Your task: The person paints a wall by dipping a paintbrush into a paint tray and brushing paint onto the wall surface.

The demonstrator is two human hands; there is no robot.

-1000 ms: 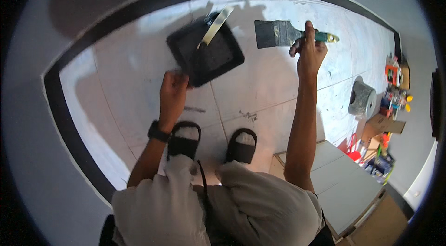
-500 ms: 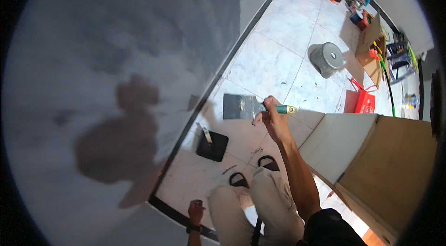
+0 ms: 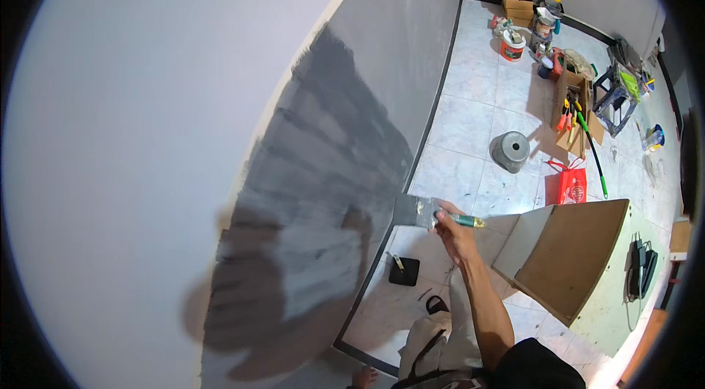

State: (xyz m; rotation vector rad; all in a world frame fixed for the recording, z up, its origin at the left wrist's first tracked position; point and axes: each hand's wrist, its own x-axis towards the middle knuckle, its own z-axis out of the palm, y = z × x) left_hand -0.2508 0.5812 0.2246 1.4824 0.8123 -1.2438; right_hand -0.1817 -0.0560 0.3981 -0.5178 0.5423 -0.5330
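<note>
The right hand (image 3: 457, 235) holds a wide flat paintbrush (image 3: 420, 211), its grip pinching the green handle close to the metal ferrule, thumb on the near side. The brush lies nearly level in view, dark bristles pointing left toward the wall (image 3: 169, 132); whether they touch it cannot be told. On that wall spreads a broad patch of dark grey paint (image 3: 323, 161), streaky, with a ragged upper edge and the person's shadow across its lower part. The left hand (image 3: 363, 376) shows only partly at the bottom edge, near the black skirting (image 3: 352, 315), and the state of its grip cannot be told. Below the paintbrush, a black square tray (image 3: 407, 276) sits on the tiled floor (image 3: 459, 121) with a smaller, pale-handled brush (image 3: 397, 262) resting in it. Farther off stand a round grey stool (image 3: 511, 154), a red bag (image 3: 572, 187) and a cardboard box (image 3: 564, 92) of tools.
</note>
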